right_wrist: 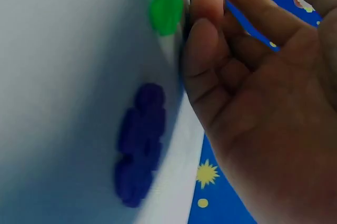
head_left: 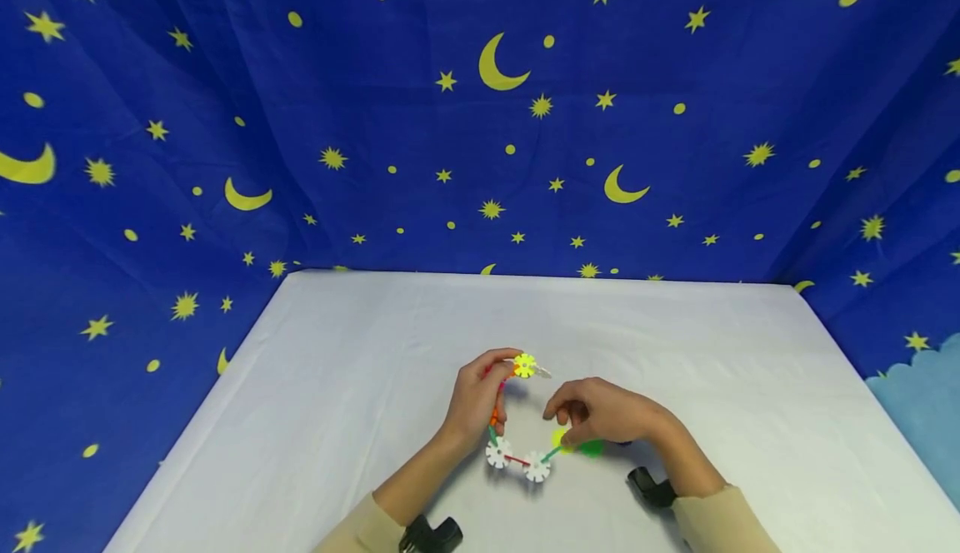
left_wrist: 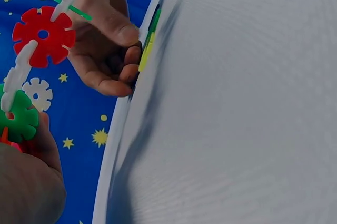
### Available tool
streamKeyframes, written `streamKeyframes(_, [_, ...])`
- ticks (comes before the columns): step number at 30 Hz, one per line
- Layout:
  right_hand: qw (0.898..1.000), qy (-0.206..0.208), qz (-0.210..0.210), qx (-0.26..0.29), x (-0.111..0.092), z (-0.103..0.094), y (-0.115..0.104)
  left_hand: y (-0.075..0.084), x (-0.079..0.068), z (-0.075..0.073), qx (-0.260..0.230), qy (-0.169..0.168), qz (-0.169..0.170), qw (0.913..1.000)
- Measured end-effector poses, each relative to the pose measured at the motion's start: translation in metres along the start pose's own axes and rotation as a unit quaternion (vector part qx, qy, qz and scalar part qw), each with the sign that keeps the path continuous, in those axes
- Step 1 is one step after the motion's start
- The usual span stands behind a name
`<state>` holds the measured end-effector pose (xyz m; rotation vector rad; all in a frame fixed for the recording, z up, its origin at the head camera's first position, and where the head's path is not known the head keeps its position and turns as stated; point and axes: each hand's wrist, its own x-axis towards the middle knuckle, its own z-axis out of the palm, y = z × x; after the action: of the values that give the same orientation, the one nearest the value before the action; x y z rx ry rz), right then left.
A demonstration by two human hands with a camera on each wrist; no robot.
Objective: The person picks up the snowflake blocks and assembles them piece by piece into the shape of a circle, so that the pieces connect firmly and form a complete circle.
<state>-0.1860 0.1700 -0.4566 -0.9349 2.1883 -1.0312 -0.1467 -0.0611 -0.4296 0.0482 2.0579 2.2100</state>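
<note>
My left hand (head_left: 474,399) grips a curved chain of slotted plastic snowflake discs. A yellow disc (head_left: 525,366) stands at its far end; two white discs (head_left: 498,453), linked by a red one (head_left: 517,460) seen edge-on, form the near side. The left wrist view shows a red disc (left_wrist: 43,36) and a green disc (left_wrist: 20,116) in the chain, beside the left hand (left_wrist: 31,184). My right hand (head_left: 603,411), fingers loosely bent, hovers by a loose yellow disc (head_left: 559,439) and a green disc (head_left: 592,449), thumb overlapping the yellow one. A dark purple disc (right_wrist: 139,145) lies below its fingers.
A white-covered table (head_left: 360,386) spreads under both hands. Blue curtains (head_left: 420,120) with yellow stars and moons rise behind and at the sides. A black camera mount sits at the left wrist (head_left: 431,534) and another at the right wrist (head_left: 649,487).
</note>
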Motion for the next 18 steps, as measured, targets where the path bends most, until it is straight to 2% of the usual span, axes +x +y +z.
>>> streamKeyframes(6, [0.999, -0.016, 0.002, -0.041, -0.0003, 0.0008, -0.0025, 0.0005, -0.0013, -0.0003, -0.004, 0.002, 0.001, 1.0000])
streamKeyframes(11, [0.999, -0.005, 0.016, -0.030, 0.0015, 0.0000, -0.0020, 0.0005, -0.0019, -0.0003, -0.001, 0.003, 0.003, 1.0000])
streamKeyframes(14, [0.999, 0.035, 0.016, -0.006, 0.0023, -0.0021, -0.0009, 0.0006, -0.0020, -0.0004, 0.001, 0.000, 0.007, 1.0000])
streamKeyframes(18, [0.993, 0.085, 0.008, 0.082, 0.0017, -0.0066, -0.0025, 0.0003, -0.0016, -0.0006, 0.001, -0.003, 0.011, 0.9999])
